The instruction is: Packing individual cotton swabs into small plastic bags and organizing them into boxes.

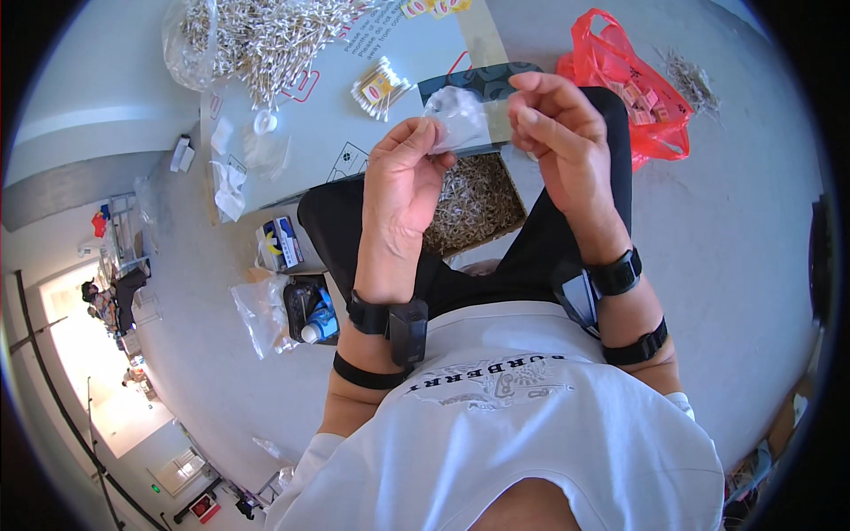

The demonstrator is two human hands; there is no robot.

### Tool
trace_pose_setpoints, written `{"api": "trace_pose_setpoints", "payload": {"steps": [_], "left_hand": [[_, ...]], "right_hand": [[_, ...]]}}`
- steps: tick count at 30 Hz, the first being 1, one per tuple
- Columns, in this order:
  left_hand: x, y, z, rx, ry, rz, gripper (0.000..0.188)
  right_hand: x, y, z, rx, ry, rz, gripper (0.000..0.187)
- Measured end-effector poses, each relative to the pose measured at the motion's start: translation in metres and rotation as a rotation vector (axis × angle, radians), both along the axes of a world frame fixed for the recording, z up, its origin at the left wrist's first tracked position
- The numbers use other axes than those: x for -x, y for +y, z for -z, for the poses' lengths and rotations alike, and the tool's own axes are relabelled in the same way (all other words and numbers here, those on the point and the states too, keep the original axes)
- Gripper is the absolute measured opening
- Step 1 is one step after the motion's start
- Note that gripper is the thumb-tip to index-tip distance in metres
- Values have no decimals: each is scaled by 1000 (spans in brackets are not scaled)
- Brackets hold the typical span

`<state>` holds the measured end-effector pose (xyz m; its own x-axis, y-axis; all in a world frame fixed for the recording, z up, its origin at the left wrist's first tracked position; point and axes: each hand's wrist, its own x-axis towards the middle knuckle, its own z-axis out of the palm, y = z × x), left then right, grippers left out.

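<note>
My left hand pinches a small clear plastic bag between thumb and fingers, above the edge of the work surface. To its right my right hand is raised with bent fingers, the thumb apart from the index finger. I see nothing held in it. Beyond the bag lies a bundle of cotton swabs with a yellow label. A large heap of loose cotton swabs covers the far left. Below my hands, between my knees, an open box holds many more swabs or sticks, partly hidden by my left hand.
A red plastic bag with small pink-and-white packs stands right of my knee, near scattered sticks. A tape roll lies on the light board. On the floor at left are a blue box and a blue-and-white bottle.
</note>
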<state>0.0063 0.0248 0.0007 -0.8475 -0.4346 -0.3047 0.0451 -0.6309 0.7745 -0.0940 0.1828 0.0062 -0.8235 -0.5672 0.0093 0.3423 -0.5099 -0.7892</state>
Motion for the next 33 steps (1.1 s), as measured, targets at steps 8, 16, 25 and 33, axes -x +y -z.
{"api": "trace_pose_setpoints", "payload": {"steps": [8,16,25,33], "left_hand": [[2,10,0,-241,-7,63,11],[-3,6,5,-140,9,88,9],[1,17,-8,-24,-67,57,13],[-8,0,-11,436,275,-236,23]], "right_hand": [[-10,-14,15,-77,-392,-321,17],[-12,-20,14,101,-449,-316,18],[-18,-17,8,597,-383,-612,76],[-23,-21,8,521,-487,-507,66]]}}
